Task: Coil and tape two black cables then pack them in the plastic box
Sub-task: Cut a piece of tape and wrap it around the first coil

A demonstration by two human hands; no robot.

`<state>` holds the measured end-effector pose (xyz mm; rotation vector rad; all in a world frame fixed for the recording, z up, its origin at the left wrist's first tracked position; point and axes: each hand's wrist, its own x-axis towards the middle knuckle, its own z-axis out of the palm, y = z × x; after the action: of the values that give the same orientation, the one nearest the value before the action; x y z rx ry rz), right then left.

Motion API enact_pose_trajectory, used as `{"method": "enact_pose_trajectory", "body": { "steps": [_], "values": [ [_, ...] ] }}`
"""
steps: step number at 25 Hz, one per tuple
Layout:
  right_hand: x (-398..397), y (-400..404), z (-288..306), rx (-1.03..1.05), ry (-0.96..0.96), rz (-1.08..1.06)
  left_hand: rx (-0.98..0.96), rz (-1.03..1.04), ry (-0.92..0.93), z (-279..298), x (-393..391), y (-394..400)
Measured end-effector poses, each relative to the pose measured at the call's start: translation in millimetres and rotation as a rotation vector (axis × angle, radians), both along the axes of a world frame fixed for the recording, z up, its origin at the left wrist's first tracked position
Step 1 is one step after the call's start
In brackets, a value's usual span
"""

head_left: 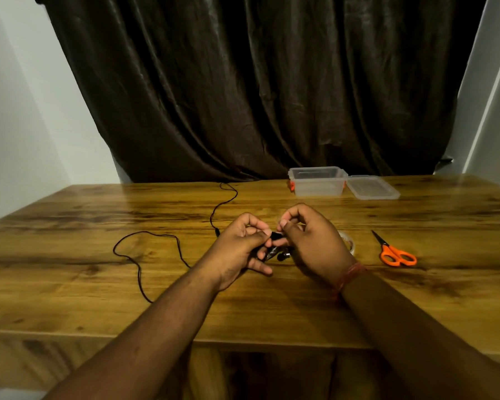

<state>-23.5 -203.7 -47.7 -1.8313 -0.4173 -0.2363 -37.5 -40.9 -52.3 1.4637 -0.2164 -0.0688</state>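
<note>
Both hands, left hand (pixel 240 241) and right hand (pixel 309 241), are pinching the coiled black cable (pixel 274 249) mid-frame, fingers curled round it; keeping the loops tight while taping looks best.

Two bare forearms reach in from the bottom edge of the view, with no sleeves on the part that shows. The left hand (pixel 240 243) wears nothing: no ring, watch or band shows on it or its wrist. The right hand (pixel 312 241) is likewise bare of rings, but its wrist carries a reddish-orange thread band (pixel 350 277), wound round several times in thin strands and sitting snug just behind the hand. Fingernails look short and unpainted.
</note>
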Motion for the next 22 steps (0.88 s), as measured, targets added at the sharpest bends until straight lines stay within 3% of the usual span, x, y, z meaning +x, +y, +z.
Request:
{"method": "enact_pose_trajectory", "body": {
  "steps": [7,22],
  "values": [
    [2.2,-5.0,-0.2,-0.377,-0.304,-0.171,0.004,0.035,-0.035,-3.2,2.3,2.2],
    [2.7,-5.2,-1.3,-0.549,-0.443,-0.125,0.198,0.033,-0.208,-7.3,1.0,-1.2]
  ]
}}
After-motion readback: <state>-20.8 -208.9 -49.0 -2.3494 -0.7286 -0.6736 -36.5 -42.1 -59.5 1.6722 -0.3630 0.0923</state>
